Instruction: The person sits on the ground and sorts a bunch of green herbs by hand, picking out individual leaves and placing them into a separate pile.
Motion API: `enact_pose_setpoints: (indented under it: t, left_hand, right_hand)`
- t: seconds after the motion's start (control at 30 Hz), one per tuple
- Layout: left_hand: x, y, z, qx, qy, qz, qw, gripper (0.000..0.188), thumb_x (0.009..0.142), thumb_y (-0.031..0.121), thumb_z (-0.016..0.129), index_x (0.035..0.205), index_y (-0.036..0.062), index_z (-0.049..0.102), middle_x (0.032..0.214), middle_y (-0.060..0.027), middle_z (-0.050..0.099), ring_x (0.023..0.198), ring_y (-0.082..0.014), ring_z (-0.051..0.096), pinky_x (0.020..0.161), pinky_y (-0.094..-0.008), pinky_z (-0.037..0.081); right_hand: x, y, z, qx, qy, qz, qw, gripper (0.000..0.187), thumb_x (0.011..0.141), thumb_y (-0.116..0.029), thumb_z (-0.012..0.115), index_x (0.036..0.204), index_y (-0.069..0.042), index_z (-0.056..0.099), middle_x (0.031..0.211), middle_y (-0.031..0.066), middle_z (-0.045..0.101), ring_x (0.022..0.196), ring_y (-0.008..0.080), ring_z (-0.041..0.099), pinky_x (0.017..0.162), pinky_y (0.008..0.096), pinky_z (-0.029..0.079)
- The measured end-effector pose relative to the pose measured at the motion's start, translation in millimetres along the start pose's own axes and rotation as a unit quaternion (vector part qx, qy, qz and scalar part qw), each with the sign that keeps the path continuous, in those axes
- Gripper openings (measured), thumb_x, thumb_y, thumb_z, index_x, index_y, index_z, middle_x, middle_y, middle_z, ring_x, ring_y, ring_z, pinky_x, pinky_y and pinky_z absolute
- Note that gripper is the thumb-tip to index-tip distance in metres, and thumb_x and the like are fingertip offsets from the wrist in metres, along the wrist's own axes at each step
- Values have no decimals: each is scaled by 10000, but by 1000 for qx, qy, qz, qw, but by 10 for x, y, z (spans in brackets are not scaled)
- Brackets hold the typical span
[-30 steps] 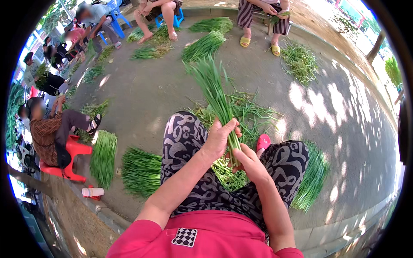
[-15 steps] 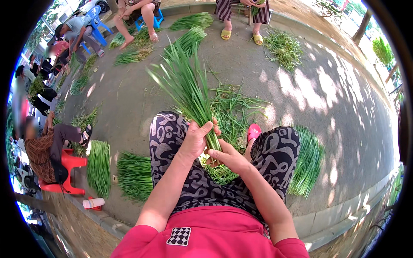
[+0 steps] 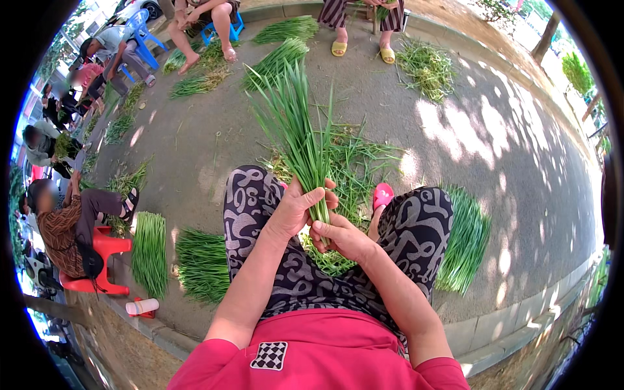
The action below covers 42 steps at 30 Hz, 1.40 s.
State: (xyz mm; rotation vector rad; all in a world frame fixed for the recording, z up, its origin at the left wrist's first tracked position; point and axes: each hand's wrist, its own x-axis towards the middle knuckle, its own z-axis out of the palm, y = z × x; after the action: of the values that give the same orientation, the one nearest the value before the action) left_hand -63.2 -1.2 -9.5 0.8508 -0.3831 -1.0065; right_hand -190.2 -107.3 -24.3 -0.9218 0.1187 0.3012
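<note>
Upright between my knees stands a bunch of garlic chives (image 3: 300,140), its green leaves fanning out at the top and its pale stems gathered low. My left hand (image 3: 294,209) is closed around the stems, thumb across the front. Just below it, my right hand (image 3: 341,236) pinches the stem ends, with some of its fingers hidden behind them. A loose heap of chives and trimmings (image 3: 357,162) lies on the ground beyond and beneath my hands. Neat piles of chives lie at both sides: one pile (image 3: 201,265) beside my left leg, another (image 3: 465,240) beyond my right knee.
Another straight chive pile (image 3: 150,255) lies farther left, near a person on a red stool (image 3: 107,250). A white cup-like container (image 3: 142,306) rests by the kerb. Several people sit along the left and far side, among more chive piles (image 3: 279,62) on the pavement.
The bunch has turned from leaning left to nearly upright, and its leaves are less spread to the left. Both hands stay on the stems, having shifted only slightly.
</note>
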Motion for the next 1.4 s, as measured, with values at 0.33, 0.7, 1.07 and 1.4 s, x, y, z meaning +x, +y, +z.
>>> enact_pose_setpoints:
  t: [0.33,0.7,1.07,1.4]
  left_hand:
    - [-27,81,147,-33,-3,8,999,640,835,197,716,1369,91,379,1043,-88,596,881,-204,619,793,-347,534]
    - [-15,-89,-29,130,2,0,992,333,911,193,623,1176,38,494,844,-19,590,796,-122,588,740,-269,481]
    - [-21,-203,151,145,-47,-82,985,382,898,103,583,1246,36,442,779,-6,533,648,-91,525,587,-240,454]
    - [-23,-389,209,174,-83,-146,970,411,900,115,595,1277,43,450,773,-2,548,651,-78,527,590,-222,446]
  right_hand:
    - [10,11,26,63,1,-2,998,272,964,-341,532,894,-78,518,830,17,557,652,103,516,587,221,423]
    - [-28,-201,-209,-297,36,-37,954,648,876,-422,655,1249,83,495,1053,109,633,953,168,573,861,328,460]
    - [-71,-585,-474,-120,359,-269,886,236,928,-257,605,985,-29,612,812,-8,587,641,52,508,596,214,422]
    - [-22,-585,-530,-104,373,-299,872,128,892,-158,648,911,-38,608,720,-29,563,571,38,481,514,188,380]
